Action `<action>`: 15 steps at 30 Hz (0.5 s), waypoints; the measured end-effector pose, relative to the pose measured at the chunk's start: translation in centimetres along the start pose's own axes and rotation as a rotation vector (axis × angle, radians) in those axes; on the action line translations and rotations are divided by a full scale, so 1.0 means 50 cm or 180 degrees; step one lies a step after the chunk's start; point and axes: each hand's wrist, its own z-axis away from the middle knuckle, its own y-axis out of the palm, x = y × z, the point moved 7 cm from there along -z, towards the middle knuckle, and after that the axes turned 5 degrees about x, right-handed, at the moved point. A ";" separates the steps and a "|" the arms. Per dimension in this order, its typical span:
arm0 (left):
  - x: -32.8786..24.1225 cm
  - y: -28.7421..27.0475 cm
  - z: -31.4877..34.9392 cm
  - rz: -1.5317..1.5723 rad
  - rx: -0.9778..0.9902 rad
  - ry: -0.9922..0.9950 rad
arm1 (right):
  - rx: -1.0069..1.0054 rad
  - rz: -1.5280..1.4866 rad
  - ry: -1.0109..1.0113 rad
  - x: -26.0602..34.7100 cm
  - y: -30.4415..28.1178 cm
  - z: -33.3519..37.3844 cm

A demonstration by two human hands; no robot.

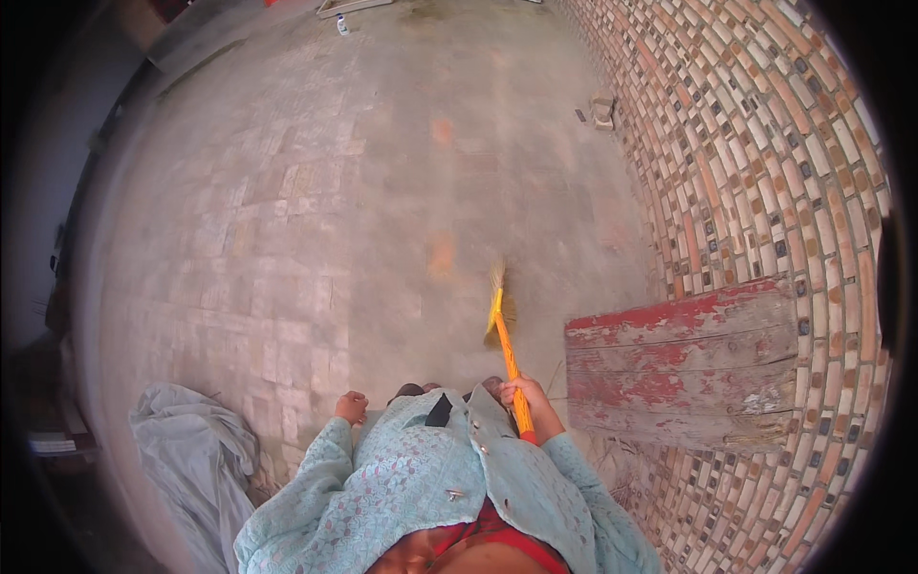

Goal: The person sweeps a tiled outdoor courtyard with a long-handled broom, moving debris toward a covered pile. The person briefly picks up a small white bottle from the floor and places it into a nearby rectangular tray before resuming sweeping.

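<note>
My right hand (537, 406) is wrapped round the orange handle of a broom (508, 351). The broom slants away from me, and its yellow head with straw-coloured bristles (497, 277) meets the dusty brick floor (287, 210). At my left side, my left hand (352, 408) hangs free with its fingers curled in and nothing visible in them. Both arms wear light blue patterned sleeves.
A weathered wooden board (681, 368) with peeling red paint leans by the brick wall (755, 143) on the right. Grey cloth (191, 459) lies bunched at the near left. Farther off are a broken brick (602, 113) and a small white bottle (342, 26).
</note>
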 end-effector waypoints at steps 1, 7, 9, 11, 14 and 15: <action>-0.009 0.011 0.004 -0.0008 -0.0013 0.0021 | 0.0298 -0.0312 0.0133 0.019 -0.004 -0.009; -0.047 0.023 0.014 0.0094 -0.0092 0.0237 | 0.0985 -0.0132 -0.0066 0.136 0.113 -0.007; -0.019 0.008 -0.020 0.0194 -0.0160 0.0263 | 0.0965 0.0067 -0.0296 0.171 0.155 -0.015; -0.025 0.006 -0.034 0.0240 -0.0074 -0.0018 | 0.0835 0.0297 -0.0488 0.214 0.177 -0.033; -0.046 0.005 -0.067 0.0186 0.0058 -0.0375 | 0.0596 0.0546 -0.0701 0.266 0.211 -0.064; -0.054 0.003 -0.082 0.0140 0.0107 -0.0482 | 0.0514 0.0534 -0.0778 0.290 0.219 -0.065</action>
